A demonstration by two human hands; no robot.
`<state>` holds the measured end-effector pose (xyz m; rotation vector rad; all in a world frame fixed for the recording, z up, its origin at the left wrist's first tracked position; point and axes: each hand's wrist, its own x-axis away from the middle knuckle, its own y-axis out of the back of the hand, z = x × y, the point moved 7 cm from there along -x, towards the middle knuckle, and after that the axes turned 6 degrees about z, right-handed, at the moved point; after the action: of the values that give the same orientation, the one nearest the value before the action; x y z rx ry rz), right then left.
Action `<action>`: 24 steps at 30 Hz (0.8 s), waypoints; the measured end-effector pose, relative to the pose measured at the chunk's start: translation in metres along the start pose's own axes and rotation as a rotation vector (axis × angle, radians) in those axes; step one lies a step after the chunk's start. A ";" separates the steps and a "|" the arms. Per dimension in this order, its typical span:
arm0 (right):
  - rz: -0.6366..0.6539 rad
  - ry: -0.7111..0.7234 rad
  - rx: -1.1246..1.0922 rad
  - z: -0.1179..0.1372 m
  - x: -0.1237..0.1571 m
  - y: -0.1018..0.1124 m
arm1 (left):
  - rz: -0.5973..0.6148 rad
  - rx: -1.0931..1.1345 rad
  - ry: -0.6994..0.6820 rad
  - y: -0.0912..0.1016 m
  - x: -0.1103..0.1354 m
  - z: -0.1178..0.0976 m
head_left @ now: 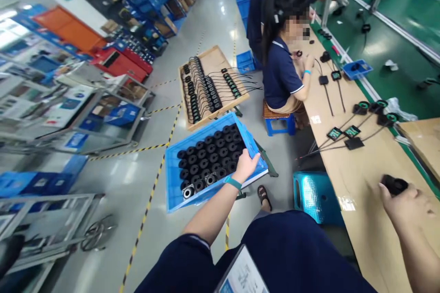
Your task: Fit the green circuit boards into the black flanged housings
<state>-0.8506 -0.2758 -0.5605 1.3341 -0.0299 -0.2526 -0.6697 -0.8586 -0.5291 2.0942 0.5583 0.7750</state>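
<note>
My left hand (244, 167) is at the near right corner of a blue plastic crate (175, 199), closed over its rim with the thumb toward the outside. Rows of black round parts with centre holes (204, 163) fill the crate, and a few near its front edge show silvery square faces. Over the wooden-topped bench on the right, my right hand (407, 203) is closed around a black round housing (395, 185). Some of its fingers are blurred.
A teal stool (318, 197) stands against the bench (374, 215). Cabled black devices (354, 143) lie farther along it. A seated co-worker (283, 68) handles small parts there. Beyond the crate is a wooden tray (216, 57) of cabled parts. A cardboard box (422, 139) sits at right.
</note>
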 end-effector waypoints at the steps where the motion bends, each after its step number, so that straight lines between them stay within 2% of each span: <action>1: 0.011 0.005 -0.013 0.024 0.006 0.003 | 0.022 0.023 -0.093 0.006 0.011 0.009; 2: 0.037 0.033 -0.037 0.056 0.016 0.006 | 0.022 0.033 -0.192 0.016 0.024 0.023; 4: 0.139 0.190 -0.133 0.141 0.045 0.011 | -0.039 0.001 -0.378 0.040 0.053 0.065; 7: 0.346 0.630 -0.336 0.308 0.119 0.015 | -0.180 -0.109 -0.417 0.077 0.084 0.154; 9: 0.471 0.959 -0.345 0.420 0.177 0.012 | -0.218 -0.162 -0.415 0.089 0.093 0.201; 11: 0.530 1.186 -0.238 0.514 0.221 -0.001 | -0.220 -0.188 -0.436 0.091 0.093 0.228; 13: 0.543 1.378 -0.051 0.588 0.248 -0.024 | -0.234 -0.203 -0.476 0.090 0.089 0.236; 15: 0.545 1.501 0.156 0.638 0.257 -0.050 | -0.283 -0.220 -0.528 0.091 0.086 0.236; 17: 0.542 1.569 0.307 0.667 0.255 -0.073 | -0.321 -0.230 -0.566 0.093 0.083 0.236; 20: 0.523 1.631 0.371 0.687 0.252 -0.089 | -0.334 -0.222 -0.540 0.101 0.077 0.243; 24: 0.506 1.693 0.390 0.700 0.259 -0.094 | -0.319 -0.159 -0.451 0.116 0.067 0.254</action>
<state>-0.7301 -1.0173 -0.5163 1.4988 1.0277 1.3961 -0.4332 -1.0206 -0.5346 1.8872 0.5393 0.1494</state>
